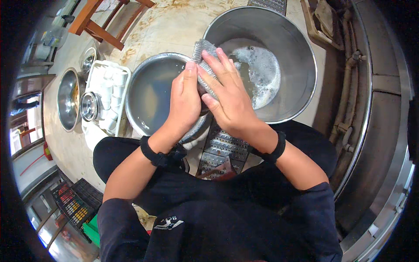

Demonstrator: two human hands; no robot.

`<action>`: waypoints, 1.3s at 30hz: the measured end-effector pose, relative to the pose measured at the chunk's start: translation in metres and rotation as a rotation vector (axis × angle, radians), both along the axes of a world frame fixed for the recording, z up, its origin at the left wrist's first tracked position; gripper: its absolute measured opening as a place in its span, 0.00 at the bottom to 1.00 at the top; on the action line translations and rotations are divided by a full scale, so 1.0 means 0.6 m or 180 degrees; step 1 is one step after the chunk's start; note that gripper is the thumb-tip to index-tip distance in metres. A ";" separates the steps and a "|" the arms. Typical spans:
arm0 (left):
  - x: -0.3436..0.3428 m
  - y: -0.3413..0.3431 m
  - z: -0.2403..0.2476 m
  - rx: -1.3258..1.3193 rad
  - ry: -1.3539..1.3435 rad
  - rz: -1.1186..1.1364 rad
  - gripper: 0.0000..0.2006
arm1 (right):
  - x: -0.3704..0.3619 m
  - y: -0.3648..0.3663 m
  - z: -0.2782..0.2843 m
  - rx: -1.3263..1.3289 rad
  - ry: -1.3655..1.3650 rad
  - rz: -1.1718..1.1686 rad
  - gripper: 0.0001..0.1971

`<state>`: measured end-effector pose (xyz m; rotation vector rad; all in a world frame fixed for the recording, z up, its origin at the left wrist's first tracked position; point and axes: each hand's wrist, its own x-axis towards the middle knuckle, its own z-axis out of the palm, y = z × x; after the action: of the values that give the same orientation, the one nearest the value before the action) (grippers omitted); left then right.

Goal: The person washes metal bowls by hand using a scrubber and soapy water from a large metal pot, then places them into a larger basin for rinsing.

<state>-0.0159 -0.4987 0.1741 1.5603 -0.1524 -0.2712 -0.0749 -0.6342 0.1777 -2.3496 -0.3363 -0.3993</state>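
A grey mesh scrubbing cloth (pixel 201 51) is pressed between my two hands, above the gap between two metal vessels. My right hand (pixel 231 94) lies over the cloth, its fingers pointing up and left. My left hand (pixel 185 98) is on the other side, with its thumb up along the cloth and its other fingers hidden. A small dark patch of something shows between the palms, but its kind is covered. To the right stands a deep steel pot (pixel 297 74) with foamy water (pixel 264 72) inside. At the left is a steel basin (pixel 146 74) of cloudy water.
A white rack (pixel 124 70) of white cups (pixel 107 89) stands further left, with a small metal bowl (pixel 89 106) on it. Beside it sits a large steel bowl (pixel 65 99). A wooden stool (pixel 102 32) is at the far left. Pipes (pixel 347 83) run along the right. Black crates (pixel 72 203) lie lower left.
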 end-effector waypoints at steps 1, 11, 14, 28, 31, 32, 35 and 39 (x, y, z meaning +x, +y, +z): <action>0.000 0.004 0.002 -0.0072 0.0073 -0.0066 0.23 | 0.003 0.001 -0.001 0.0079 -0.0075 0.0003 0.26; 0.005 0.010 0.031 -0.0094 0.0657 -0.0243 0.25 | 0.015 -0.024 -0.020 0.0751 -0.0066 -0.0052 0.23; 0.006 0.001 0.046 -0.0092 0.0627 0.0009 0.26 | -0.008 0.010 0.009 0.0088 -0.0212 0.0316 0.23; 0.009 -0.001 0.022 -0.0080 0.0455 0.0033 0.28 | -0.002 0.009 0.006 0.0047 -0.0415 0.0205 0.24; 0.005 -0.002 0.017 0.0260 0.0329 0.0364 0.29 | 0.025 -0.031 -0.019 0.0141 -0.0516 -0.0163 0.23; 0.000 -0.004 0.025 0.0257 0.0331 0.0352 0.29 | 0.030 -0.045 -0.024 0.0050 -0.0393 -0.0337 0.24; 0.011 0.008 0.011 0.0153 0.0715 0.0340 0.30 | 0.010 -0.010 -0.005 0.0204 -0.0459 -0.0018 0.24; 0.009 0.001 0.011 0.0059 0.0585 0.0204 0.28 | 0.010 -0.016 -0.005 -0.0065 -0.0507 0.0175 0.25</action>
<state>-0.0103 -0.4983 0.1809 1.5471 0.0438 -0.3643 -0.0692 -0.6440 0.1745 -2.3282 -0.4810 -0.5604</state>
